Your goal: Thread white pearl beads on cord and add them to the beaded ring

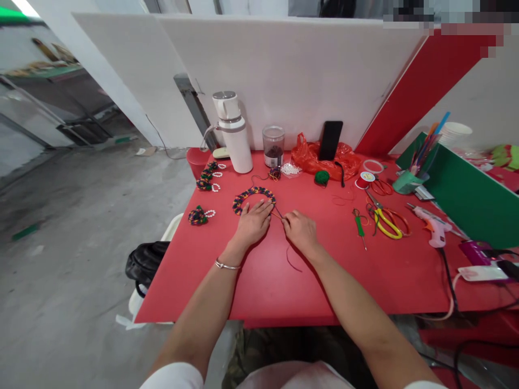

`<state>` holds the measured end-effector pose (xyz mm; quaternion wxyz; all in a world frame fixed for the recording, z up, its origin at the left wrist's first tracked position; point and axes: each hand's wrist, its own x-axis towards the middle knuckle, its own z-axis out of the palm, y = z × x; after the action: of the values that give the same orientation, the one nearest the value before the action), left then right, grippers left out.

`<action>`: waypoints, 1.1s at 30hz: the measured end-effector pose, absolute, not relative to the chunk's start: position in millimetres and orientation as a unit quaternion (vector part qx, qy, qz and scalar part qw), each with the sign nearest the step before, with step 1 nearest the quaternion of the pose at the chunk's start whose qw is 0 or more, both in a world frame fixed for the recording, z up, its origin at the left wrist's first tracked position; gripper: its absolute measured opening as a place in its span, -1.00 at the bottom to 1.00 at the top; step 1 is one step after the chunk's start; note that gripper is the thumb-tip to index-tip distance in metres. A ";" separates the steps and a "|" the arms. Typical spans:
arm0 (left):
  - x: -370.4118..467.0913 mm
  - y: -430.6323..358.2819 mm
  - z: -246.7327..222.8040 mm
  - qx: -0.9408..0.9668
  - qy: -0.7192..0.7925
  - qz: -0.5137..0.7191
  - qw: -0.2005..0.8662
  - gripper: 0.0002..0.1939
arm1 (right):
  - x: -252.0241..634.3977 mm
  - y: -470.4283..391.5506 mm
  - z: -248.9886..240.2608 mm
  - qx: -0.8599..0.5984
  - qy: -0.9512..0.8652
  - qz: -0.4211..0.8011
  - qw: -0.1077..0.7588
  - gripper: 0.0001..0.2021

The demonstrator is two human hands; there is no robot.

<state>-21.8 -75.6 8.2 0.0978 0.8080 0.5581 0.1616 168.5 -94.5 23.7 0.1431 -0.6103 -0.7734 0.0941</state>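
A multicoloured crocheted ring lies on the red table, its lower right edge partly covered by my left hand. That hand rests flat, fingers stretched out over the ring and the table. To the right, my right hand is closed in a pinch on thin yarn strands that run from the ring's right side. Its fingertips are partly hidden. A loose dark strand trails on the table below. Behind the ring sits a small dark ball of yarn.
Crocheted pieces with white bead loops line the left. Behind stand a white thermos, a jar, a red plastic bag and a phone. At right lie a green-handled hook, scissors and a glue gun.
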 end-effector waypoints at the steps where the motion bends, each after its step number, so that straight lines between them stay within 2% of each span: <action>1: -21.4 -75.9 8.4 0.808 0.559 0.159 0.095 -0.49 | 168.9 -94.0 23.7 -0.610 -0.773 0.097 0.144 -0.79; 11: -17.9 -79.2 10.8 0.810 0.567 0.131 0.068 -0.48 | 169.6 -95.7 26.8 -0.548 -0.818 0.107 0.134 -0.80; 18: -17.9 -78.5 7.6 0.808 0.567 0.144 0.070 -0.49 | 167.3 -92.6 15.8 -0.575 -0.773 0.111 0.244 -0.75; 23: -16.9 -79.7 9.4 0.807 0.566 0.150 0.069 -0.49 | 169.0 -90.5 13.1 -0.577 -0.763 0.117 0.268 -0.74; 29: -10.8 -83.8 14.8 0.806 0.568 0.162 0.034 -0.46 | 172.7 -90.8 15.5 -0.541 -0.757 0.101 0.353 -0.72; 33: -4.9 -88.8 11.7 0.828 0.545 0.131 0.027 -0.42 | 173.1 -87.8 11.1 -0.515 -0.768 0.090 0.370 -0.73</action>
<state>-4.9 -88.8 11.7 0.0270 0.8278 0.5449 0.1311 173.1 -87.8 11.1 0.3697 -0.5145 -0.7685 0.0899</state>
